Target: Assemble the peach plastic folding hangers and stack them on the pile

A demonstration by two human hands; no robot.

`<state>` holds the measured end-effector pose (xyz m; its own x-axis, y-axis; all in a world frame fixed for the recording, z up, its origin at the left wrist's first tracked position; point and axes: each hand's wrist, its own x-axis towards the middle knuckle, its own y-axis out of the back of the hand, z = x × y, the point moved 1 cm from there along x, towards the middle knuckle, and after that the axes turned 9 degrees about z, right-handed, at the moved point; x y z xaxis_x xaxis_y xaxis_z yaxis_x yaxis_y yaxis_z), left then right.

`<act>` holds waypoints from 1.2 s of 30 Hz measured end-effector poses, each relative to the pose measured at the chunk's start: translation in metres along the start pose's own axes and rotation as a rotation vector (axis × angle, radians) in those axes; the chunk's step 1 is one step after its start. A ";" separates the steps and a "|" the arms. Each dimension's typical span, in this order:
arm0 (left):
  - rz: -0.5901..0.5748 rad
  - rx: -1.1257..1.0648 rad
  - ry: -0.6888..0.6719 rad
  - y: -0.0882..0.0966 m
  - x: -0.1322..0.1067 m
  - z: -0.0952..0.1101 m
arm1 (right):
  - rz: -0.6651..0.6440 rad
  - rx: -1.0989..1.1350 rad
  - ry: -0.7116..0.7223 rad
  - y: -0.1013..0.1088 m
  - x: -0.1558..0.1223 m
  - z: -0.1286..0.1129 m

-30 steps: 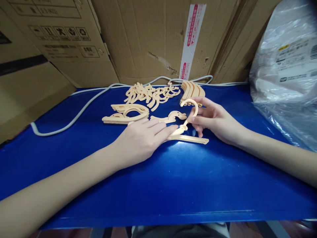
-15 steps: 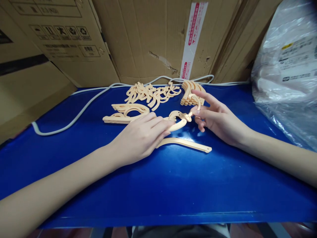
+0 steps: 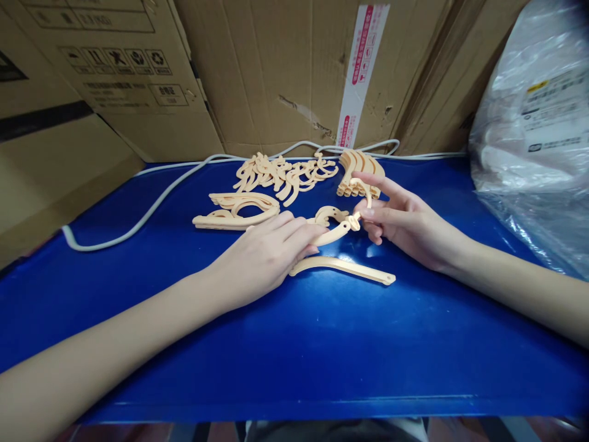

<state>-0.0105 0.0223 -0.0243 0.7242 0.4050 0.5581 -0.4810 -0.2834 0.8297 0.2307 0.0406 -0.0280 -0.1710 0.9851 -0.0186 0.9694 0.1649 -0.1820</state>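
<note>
My left hand [image 3: 264, 255] rests palm down on the blue table [image 3: 294, 344], its fingers closed over the near end of a peach plastic hanger arm [image 3: 335, 234]. My right hand [image 3: 405, 224] pinches a small curved hook piece [image 3: 367, 197] where it meets the far end of that arm. A long thin peach bar [image 3: 345, 269] lies flat just in front of both hands, its left end under my left fingers.
Behind the hands lie a stack of hanger bodies [image 3: 237, 210], a heap of small peach parts [image 3: 283, 172] and a bundle of curved hooks [image 3: 356, 169]. A white cable [image 3: 138, 215] runs along the back. Cardboard boxes [image 3: 276, 73] wall the rear; a plastic bag [image 3: 534, 135] sits right.
The hanger arm has been lifted off the long bar and tilted up toward the right hand. My right hand shifted back and up, the hook now at the arm's far end.
</note>
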 end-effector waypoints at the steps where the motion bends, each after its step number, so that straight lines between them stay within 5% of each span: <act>1: 0.012 0.000 -0.011 0.000 0.000 0.000 | -0.016 -0.007 0.000 0.000 0.000 0.000; 14: 0.033 -0.024 -0.060 -0.002 -0.002 0.002 | -0.198 -0.036 -0.025 0.006 0.004 -0.003; 36: 0.047 0.176 -0.136 -0.003 -0.003 0.002 | -0.155 -0.170 0.077 0.002 0.001 0.001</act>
<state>-0.0102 0.0205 -0.0280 0.7684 0.2701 0.5801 -0.4313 -0.4512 0.7813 0.2327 0.0423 -0.0292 -0.3120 0.9473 0.0733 0.9496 0.3134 -0.0088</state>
